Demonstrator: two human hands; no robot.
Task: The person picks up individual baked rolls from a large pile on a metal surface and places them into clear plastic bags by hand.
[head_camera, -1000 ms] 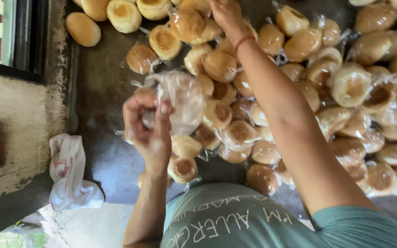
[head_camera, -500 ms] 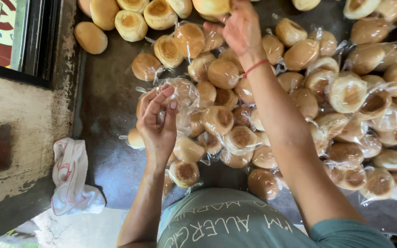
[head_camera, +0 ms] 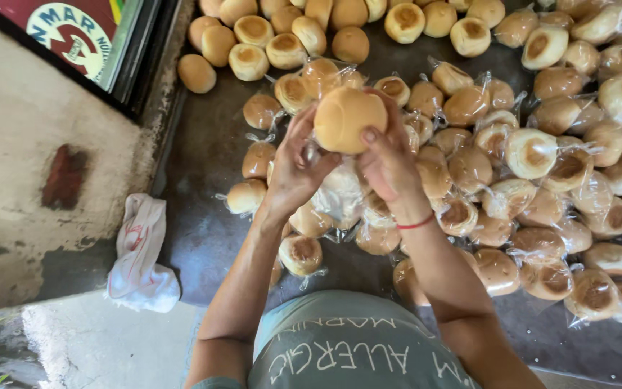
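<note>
**Both hands on one bare bun above the clear bag**

We see a round, unwrapped bun [head_camera: 349, 119] held up over the dark tabletop [head_camera: 203, 158], gripped between two hands. Our left hand [head_camera: 295, 167] cups its left side with the fingers curled up around it, and our right hand [head_camera: 390, 162] presses in from the right, thumb on the bun's near face. A thin red band [head_camera: 417, 223] circles the right wrist. Just below the bun, between the palms, hangs a crumpled clear plastic bag [head_camera: 336, 194], pinched by the lower fingers; we cannot tell which hand carries most of it.

To the right and near side lie many buns already wrapped in clear film [head_camera: 534, 155], heaped and touching one another. At the far left of the table sits a cluster of unwrapped buns [head_camera: 250, 39], bare and close together. Off the table's left edge, on the pale ledge, a white cloth or bag [head_camera: 138, 252] lies bunched.
</note>
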